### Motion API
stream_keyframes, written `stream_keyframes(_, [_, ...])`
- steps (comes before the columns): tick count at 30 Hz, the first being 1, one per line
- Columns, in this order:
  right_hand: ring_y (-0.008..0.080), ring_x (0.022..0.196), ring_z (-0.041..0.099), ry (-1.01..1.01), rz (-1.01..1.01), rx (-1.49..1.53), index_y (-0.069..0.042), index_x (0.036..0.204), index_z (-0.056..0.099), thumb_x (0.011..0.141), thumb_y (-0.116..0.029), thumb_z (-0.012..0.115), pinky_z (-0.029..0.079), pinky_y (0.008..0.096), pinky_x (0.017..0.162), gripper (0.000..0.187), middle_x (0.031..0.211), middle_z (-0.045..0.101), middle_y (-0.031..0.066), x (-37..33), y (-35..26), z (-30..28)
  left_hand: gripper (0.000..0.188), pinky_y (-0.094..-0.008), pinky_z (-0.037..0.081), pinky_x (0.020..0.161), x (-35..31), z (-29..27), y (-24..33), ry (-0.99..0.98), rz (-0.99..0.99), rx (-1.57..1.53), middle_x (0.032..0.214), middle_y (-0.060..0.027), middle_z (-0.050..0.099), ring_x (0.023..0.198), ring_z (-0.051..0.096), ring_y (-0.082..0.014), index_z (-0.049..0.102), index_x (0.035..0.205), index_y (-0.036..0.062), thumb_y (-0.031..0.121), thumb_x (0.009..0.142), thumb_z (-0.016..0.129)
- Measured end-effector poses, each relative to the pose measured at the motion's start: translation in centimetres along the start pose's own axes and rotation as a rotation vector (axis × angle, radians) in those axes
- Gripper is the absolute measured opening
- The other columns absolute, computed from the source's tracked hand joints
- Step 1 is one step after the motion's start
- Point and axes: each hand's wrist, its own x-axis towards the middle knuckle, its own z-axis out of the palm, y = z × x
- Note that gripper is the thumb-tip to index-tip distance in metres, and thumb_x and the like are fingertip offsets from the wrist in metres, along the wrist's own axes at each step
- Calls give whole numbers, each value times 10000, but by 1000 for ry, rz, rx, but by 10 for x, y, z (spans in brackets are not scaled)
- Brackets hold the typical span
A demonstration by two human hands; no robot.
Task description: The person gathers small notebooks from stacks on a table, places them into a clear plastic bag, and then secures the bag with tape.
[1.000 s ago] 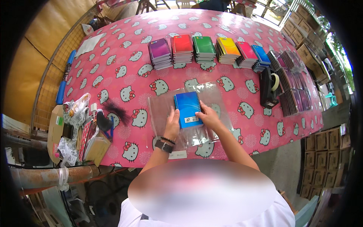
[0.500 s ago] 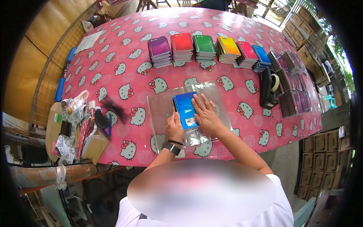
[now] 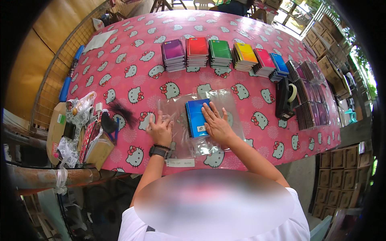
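A blue spiral notebook (image 3: 196, 118) lies on a clear plastic sheet (image 3: 235, 105) near the front of the table, its coil along the left side. My right hand (image 3: 217, 125) rests flat on the notebook's right part, fingers stretched out. My left hand (image 3: 161, 130), with a dark watch and a bead bracelet at the wrist, is at the left edge of the plastic. Its fingers look spread, touching the film; whether they pinch it is hard to see. A small white paper strip (image 3: 180, 162) lies at the near edge of the plastic.
Beyond stand notebook stacks: purple (image 3: 173, 50), red (image 3: 197, 46), green (image 3: 220, 50), yellow (image 3: 245, 53), pink (image 3: 263, 58) and blue (image 3: 279, 63). A black tape dispenser (image 3: 284, 100) and wrapped notebook bundles (image 3: 311, 100) sit at right. Bags and a box (image 3: 98, 152) crowd the left edge.
My left hand has left the notebook's coil side and moved left to the edge of the plastic. My right hand stays on the notebook. More of the paper strip shows.
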Motion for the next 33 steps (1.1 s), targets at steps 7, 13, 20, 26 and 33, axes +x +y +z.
stream_keyframes(7, [294, 1382, 74, 20, 23, 15, -54, 1390, 267, 888, -215, 393, 68, 577, 1043, 542, 1488, 158, 93, -1, 0, 1, 290, -362, 483, 684, 3, -25, 3, -124, -578, -964, 1051, -130, 585, 852, 592, -227, 564, 1033, 11, 93, 774, 665])
stream_keyframes(13, [326, 1204, 341, 16, -95, 143, -47, 1168, 501, 811, -141, 528, 293, 433, 968, 371, 1276, 420, 137, 15, -18, -20, 354, -263, 499, 572, -12, -37, 2, -492, -681, -1327, 845, -122, 642, 673, 617, -139, 519, 1100, -68, 48, 788, 641])
stream_keyframes(20, [282, 769, 558, -9, 328, 686, -2, 674, 634, 727, -209, 668, 456, 374, 737, 216, 756, 596, 121, 49, -12, -32, 302, -341, 508, 643, -6, -39, 90, -82, 254, -600, 840, -113, 628, 729, 617, -270, 616, 1042, 26, 24, 743, 578])
stream_keyframes(26, [221, 670, 609, -116, 478, 738, 12, 755, 661, 768, -210, 651, 476, 320, 651, 222, 681, 628, 112, 54, 3, -19, 247, -352, 504, 612, -3, -60, 81, -115, 222, -1030, 856, -121, 636, 727, 629, -268, 609, 1015, 0, 0, 772, 563])
stream_keyframes(33, [159, 905, 557, -300, 183, 699, -34, 983, 637, 803, -174, 647, 455, 292, 784, 229, 973, 631, 61, 57, 16, -32, 423, -430, 282, 1013, 2, -8, 35, -166, 251, -648, 1349, -150, 417, 1276, 353, -295, 469, 1277, 53, 195, 881, 511])
